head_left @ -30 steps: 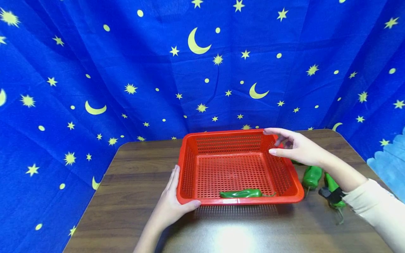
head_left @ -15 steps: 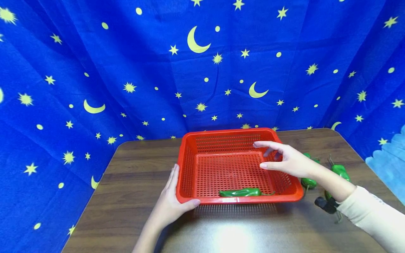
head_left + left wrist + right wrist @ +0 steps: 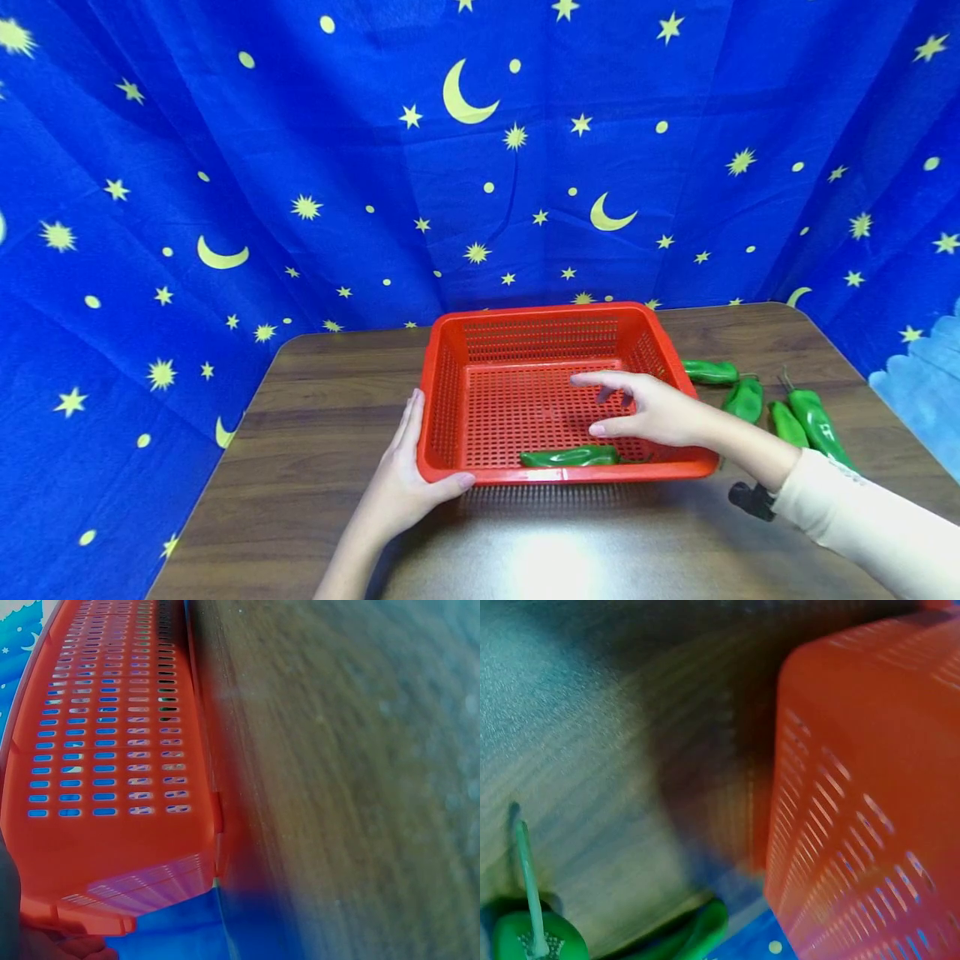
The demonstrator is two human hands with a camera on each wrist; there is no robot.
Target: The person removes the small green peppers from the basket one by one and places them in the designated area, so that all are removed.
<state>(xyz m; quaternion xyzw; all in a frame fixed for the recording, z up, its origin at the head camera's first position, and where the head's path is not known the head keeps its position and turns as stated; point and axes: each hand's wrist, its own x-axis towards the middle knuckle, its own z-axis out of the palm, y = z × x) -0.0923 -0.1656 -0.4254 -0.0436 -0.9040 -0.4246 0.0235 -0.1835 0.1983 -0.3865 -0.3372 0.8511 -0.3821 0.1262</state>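
Observation:
A red perforated plastic basket (image 3: 570,476) stands on the wooden table. Inside it, along the front wall, lies one long green pepper (image 3: 573,456). My left hand (image 3: 405,479) holds the basket's front left corner, thumb over the front rim and fingers along the outer left side. My right hand (image 3: 652,410) hovers over the basket's right part, thumb and fingers spread with nothing between them. In the right wrist view the basket's outer wall (image 3: 862,735) fills the right side, and a green pepper's stem end (image 3: 562,941) shows at the bottom left.
Several green peppers (image 3: 744,400) lie on the table right of the basket, partly behind the right forearm. A dark wrist device (image 3: 752,500) sits at the right cuff. Behind the table hangs a blue cloth (image 3: 360,167) with moons and stars.
My right hand has moved from the basket's back right rim leftward and nearer, over the inside. More peppers show beside the forearm. The left hand and basket stay put.

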